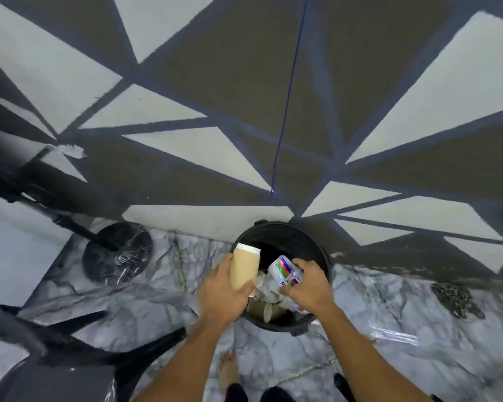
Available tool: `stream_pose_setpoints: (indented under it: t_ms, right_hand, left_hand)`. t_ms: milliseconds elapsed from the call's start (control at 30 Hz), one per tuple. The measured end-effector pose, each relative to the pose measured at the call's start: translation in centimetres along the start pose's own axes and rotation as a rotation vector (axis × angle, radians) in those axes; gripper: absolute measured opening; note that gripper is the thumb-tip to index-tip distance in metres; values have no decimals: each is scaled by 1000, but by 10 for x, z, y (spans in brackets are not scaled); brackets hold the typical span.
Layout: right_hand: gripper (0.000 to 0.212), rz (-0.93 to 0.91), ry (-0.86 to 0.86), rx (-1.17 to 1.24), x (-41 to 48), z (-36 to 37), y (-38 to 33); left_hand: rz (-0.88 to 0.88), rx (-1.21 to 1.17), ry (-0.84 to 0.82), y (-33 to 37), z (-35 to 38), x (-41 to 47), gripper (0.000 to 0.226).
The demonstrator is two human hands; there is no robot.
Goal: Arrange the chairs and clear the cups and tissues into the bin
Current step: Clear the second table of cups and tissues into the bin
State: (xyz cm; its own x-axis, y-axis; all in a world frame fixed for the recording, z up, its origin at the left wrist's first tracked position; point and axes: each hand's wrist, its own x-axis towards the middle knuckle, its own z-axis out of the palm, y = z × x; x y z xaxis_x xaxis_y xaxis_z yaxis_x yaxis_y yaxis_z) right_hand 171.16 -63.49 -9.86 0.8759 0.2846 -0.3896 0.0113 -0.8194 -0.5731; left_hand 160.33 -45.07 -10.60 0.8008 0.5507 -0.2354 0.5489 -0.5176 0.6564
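A person's bare foot (228,369) is standing on the marble-patterned floor (389,309) at bottom centre, w/ two bare forearms reaching fwd from the lower edge. Just beyond, both hands are hovering over a round black bin (324,256) set on the floor against the wall. The left hand (222,291) is wrapping its grip around a tan paper cup w/ white lid (244,266), cup tilted, lid end pointing away from the person and over the bin's left rim. The right hand (311,285) is closing its grip on a crumpled white cup w/ red, blue and green print (283,271), held inside the bin's opening, approx. at centre. Below the hands, inside the bin, crumpled white tissues (269,288) and another brown paper cup (262,310) are lying on their sides. At lower left, dark chair legs (70,340) are spreading across the floor; further left, a round black pedestal base (116,252) is sitting near the wall, well apart from the bin. Behind everything, a wall (244,82) painted in grey, brown and dark-blue triangles is filling the upper frame, a thin blue line (288,105) running down it.
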Motion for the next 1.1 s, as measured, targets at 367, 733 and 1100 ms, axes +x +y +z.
stream_pose_setpoints:
  t_ms: [367, 733, 1100]
  right_hand:
    - [91, 13, -195, -78, 74, 14, 34]
    - [67, 65, -259, -83, 140, -24, 83]
    - [30, -122, -370, -156, 154, -28, 33]
  left_hand:
    - [52, 219, -165, 25, 50, 86, 76]
    - [120, 334, -286, 80, 120, 153, 54]
    - [-116, 265, -251, 61, 76, 122, 54]
